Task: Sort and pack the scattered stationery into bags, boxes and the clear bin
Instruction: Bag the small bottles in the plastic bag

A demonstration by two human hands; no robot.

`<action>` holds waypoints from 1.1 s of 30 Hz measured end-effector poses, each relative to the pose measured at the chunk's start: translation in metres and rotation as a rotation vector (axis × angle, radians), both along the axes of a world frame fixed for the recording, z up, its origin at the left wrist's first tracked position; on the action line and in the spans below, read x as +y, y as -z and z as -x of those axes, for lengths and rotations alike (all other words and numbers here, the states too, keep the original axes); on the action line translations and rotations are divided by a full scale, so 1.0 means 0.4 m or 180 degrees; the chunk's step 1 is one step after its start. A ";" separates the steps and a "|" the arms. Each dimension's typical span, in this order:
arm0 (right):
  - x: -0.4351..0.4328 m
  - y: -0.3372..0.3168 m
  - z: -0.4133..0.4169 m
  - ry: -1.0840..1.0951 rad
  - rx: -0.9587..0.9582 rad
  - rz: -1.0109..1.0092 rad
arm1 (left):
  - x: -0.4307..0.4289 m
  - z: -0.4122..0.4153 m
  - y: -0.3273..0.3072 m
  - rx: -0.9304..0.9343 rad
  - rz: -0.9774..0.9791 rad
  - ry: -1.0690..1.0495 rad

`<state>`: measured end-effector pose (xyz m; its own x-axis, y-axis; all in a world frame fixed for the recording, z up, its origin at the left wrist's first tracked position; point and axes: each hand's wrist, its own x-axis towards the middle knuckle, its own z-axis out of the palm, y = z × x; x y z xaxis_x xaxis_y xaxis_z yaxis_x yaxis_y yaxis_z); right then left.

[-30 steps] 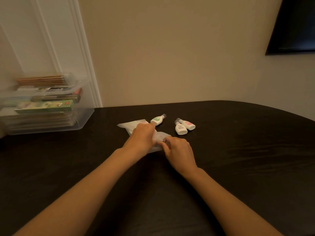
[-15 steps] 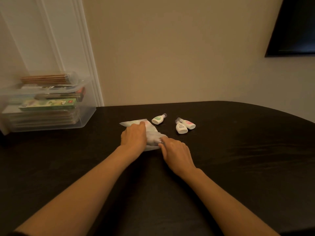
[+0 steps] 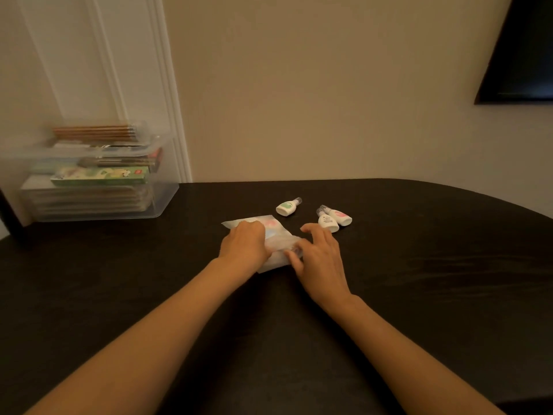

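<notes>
Both hands are lying on a plastic bag [image 3: 279,239] near the middle of the dark tabletop [image 3: 419,280]. Left hand [image 3: 244,244] is bending its fingers down over the left part of the bag and holding it against the tabletop. Right hand [image 3: 321,256] is sitting at the bag's right end with its fingers spread and loosely arched, gripping nothing; its thumb is touching the crumpled edge of the bag and its forefinger is lifting clear of the surface. Pink and pale blue shapes are showing through the plastic; what they are cannot be told.

Three small bottles are lying on their sides just beyond the bag. A green-labelled bottle [image 3: 288,206] is lying alone, apart from both hands. A white bottle [image 3: 327,221] and a pink-labelled bottle [image 3: 339,216] are lying side by side, touching or nearly so, just beyond the right hand's fingertips; contact with the fingers cannot be told.

A clear bin [image 3: 161,202] is standing at the far left of the tabletop, well apart from the bag, against the wall. It is holding stacked flat packs, among them a green box [image 3: 100,176], and a bundle of wood-coloured sticks [image 3: 95,133] is lying on top. This area is showing blurred. A dark screen [image 3: 523,55] is hanging on the wall at the upper right.
</notes>
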<state>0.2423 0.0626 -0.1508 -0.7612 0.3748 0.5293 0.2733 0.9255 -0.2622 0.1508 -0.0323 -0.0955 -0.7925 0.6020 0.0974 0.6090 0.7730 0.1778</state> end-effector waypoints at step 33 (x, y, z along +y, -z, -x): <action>-0.050 -0.022 0.042 0.0593 0.0802 0.0650 | -0.025 -0.007 0.047 -0.0445 -0.0916 0.0780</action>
